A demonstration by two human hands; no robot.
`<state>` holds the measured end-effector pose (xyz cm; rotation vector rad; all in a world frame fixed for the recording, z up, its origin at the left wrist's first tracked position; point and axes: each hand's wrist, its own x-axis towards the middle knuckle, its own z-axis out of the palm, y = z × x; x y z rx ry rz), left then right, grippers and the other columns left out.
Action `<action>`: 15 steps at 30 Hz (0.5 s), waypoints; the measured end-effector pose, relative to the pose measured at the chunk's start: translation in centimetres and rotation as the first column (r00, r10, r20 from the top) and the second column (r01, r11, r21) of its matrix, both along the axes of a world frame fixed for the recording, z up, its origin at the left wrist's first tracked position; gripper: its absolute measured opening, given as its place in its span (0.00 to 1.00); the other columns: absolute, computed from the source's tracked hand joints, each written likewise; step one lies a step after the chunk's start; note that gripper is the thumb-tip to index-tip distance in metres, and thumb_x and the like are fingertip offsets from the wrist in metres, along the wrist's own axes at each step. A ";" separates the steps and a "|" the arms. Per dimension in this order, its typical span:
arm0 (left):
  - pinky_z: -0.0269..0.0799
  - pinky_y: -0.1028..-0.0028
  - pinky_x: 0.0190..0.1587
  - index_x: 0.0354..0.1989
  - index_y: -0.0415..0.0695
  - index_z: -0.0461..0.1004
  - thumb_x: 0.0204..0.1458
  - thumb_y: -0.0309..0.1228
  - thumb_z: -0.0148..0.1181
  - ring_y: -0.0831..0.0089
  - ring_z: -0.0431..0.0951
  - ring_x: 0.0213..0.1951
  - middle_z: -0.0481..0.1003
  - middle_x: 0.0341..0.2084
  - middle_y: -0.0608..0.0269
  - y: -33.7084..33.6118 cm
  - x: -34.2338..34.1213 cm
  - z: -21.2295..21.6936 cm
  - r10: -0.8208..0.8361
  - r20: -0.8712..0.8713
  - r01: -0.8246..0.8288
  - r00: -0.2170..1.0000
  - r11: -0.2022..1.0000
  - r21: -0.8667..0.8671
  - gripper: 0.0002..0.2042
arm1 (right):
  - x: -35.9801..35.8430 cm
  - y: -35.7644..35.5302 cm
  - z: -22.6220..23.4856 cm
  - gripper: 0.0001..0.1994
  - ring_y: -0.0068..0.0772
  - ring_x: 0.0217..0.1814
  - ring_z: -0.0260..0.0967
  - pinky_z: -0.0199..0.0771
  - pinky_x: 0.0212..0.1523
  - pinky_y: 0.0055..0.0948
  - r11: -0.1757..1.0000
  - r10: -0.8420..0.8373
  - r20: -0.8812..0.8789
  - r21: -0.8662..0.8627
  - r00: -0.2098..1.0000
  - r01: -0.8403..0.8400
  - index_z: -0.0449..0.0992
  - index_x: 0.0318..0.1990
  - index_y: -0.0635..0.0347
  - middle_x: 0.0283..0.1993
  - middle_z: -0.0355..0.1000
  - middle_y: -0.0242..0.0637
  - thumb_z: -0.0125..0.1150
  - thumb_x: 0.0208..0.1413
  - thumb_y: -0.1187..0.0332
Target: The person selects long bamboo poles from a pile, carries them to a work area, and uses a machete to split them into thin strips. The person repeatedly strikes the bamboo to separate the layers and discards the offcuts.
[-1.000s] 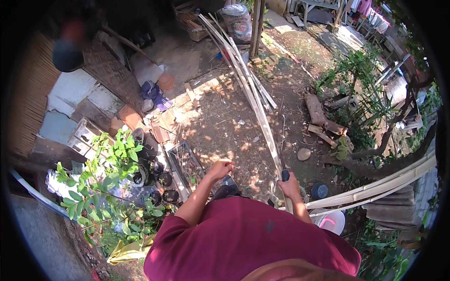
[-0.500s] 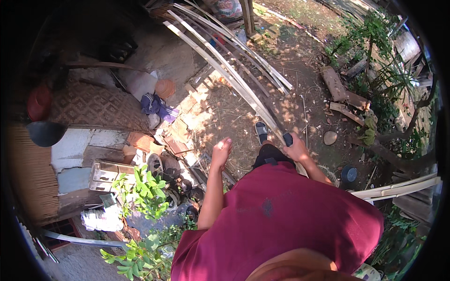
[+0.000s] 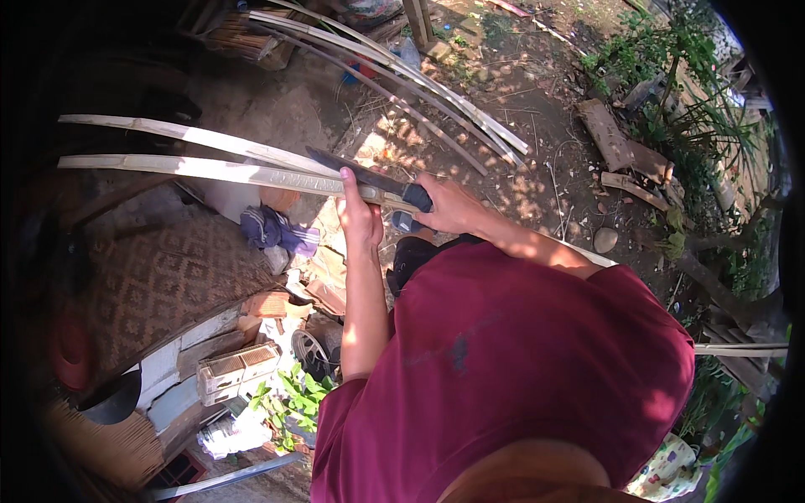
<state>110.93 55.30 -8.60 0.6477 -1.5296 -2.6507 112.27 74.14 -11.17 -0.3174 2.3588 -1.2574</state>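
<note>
A long pale bamboo strip [image 3: 210, 170] reaches leftward from my hands, with a second split bamboo strip [image 3: 193, 134] fanning out above it. My left hand [image 3: 360, 220] is closed round the nearer strip, its thumb pointing up along it. My right hand [image 3: 451, 206] grips the dark handle of a machete [image 3: 369, 175]. The machete's blade points left and lies against the strips just beyond my left thumb. Beside the handle, the bamboo also passes under my right hand; whether those fingers grip it is hidden.
Several long bamboo strips [image 3: 444, 94] lie on the dirt farther off. At left are a woven mat [image 3: 168, 260], purple cloth [image 3: 277, 228] and a pale slatted crate [image 3: 239, 373]. Log pieces [image 3: 605, 138] and a round stone [image 3: 605, 241] lie at right.
The bamboo and machete have swung left from pointing ahead. My left hand, earlier off the bamboo, now holds a strip. My right hand has moved left and up.
</note>
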 end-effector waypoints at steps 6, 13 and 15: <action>0.77 0.49 0.52 0.54 0.36 0.63 0.65 0.54 0.49 0.56 0.76 0.51 0.72 0.47 0.49 -8.3 -14.6 -3.6 0.195 -0.027 -0.185 0.980 0.959 0.213 0.28 | -13.9 -10.1 -1.5 0.29 0.63 0.45 0.75 0.74 0.46 0.51 0.999 0.003 -0.086 -0.035 0.996 -0.006 0.66 0.53 0.62 0.40 0.76 0.59 0.72 0.46 0.62; 0.78 0.62 0.33 0.29 0.46 0.66 0.60 0.57 0.55 0.67 0.72 0.26 0.67 0.22 0.64 -21.6 -32.4 -9.8 0.319 0.219 -0.359 0.922 0.916 0.179 0.24 | -30.9 -21.2 -3.1 0.31 0.46 0.52 0.76 0.74 0.52 0.40 0.987 -0.101 0.104 -0.114 0.989 0.112 0.67 0.56 0.66 0.47 0.76 0.57 0.72 0.50 0.57; 0.73 0.67 0.29 0.26 0.47 0.64 0.60 0.58 0.55 0.73 0.67 0.22 0.64 0.19 0.68 -24.2 -36.5 -8.3 0.251 0.242 -0.310 0.937 0.917 0.251 0.25 | -36.3 -23.2 -2.3 0.28 0.43 0.44 0.77 0.75 0.45 0.39 0.976 -0.174 -0.004 -0.131 0.985 0.172 0.67 0.55 0.67 0.42 0.77 0.52 0.71 0.52 0.60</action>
